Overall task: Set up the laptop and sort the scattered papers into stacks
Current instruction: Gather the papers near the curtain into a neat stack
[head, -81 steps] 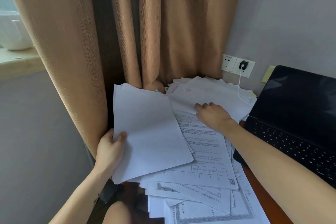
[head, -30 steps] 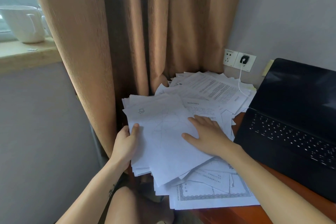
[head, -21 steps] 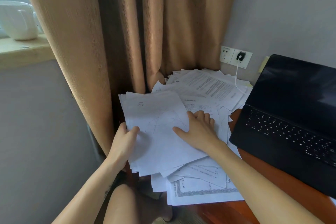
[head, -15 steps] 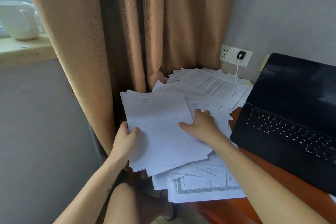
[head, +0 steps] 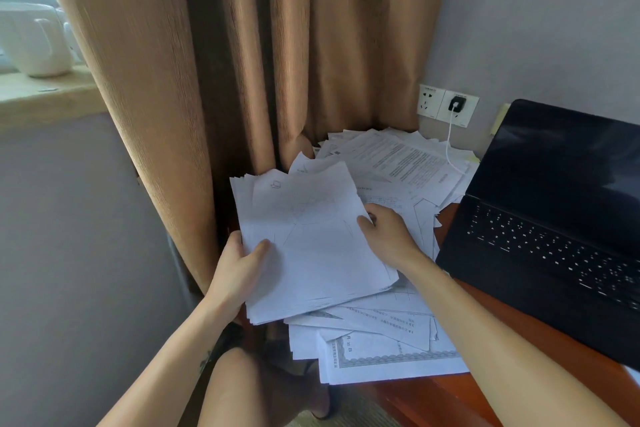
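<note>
Head view. Left hand [head: 239,263] pinches the near-left edge of the bundle [head: 311,253], thumb on top; right hand [head: 388,236] grips its right edge, thumb on top, fingers curled. Bundle sits fanned above the scattered papers [head: 398,156] at the left end of the tabletop [head: 571,357], overhanging toward the curtain [head: 242,80]. Laptop [head: 554,218] open at right, screen dark.

Risks: uneven edges, so sheets may slide out to the floor; the white cable [head: 449,146] crosses the far papers, so dragging them may tug the plug.

Hidden: both hands' fingers under the bundle; print unreadable; laptop cut off at right.
</note>
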